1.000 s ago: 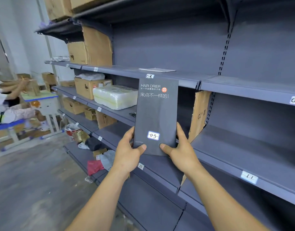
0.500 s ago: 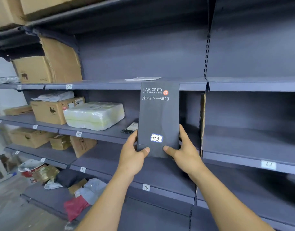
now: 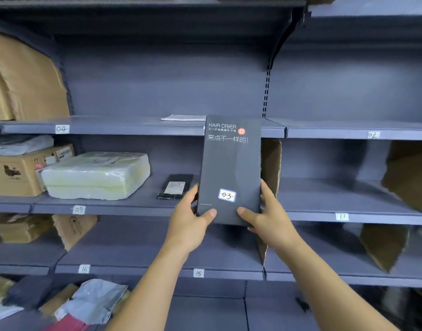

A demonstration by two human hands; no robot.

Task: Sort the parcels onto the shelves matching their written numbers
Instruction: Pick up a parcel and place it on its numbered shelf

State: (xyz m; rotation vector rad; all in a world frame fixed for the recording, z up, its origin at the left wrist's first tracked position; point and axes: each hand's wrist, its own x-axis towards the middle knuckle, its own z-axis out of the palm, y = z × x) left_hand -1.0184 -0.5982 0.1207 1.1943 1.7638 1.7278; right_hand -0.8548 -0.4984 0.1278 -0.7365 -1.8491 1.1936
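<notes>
Dark-grey box [image 3: 229, 168] x1, tagged 03 | left hand [image 3: 188, 229] + right hand [image 3: 272, 225] both grip its bottom

Blurry, edge-cropped parcels [image 3: 90, 301] bottom left.

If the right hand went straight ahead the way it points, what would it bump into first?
Probably the cardboard divider standing just behind the hair drier box that the right hand holds. Depth is hard to judge here, so the shelf edge could come first.
</notes>
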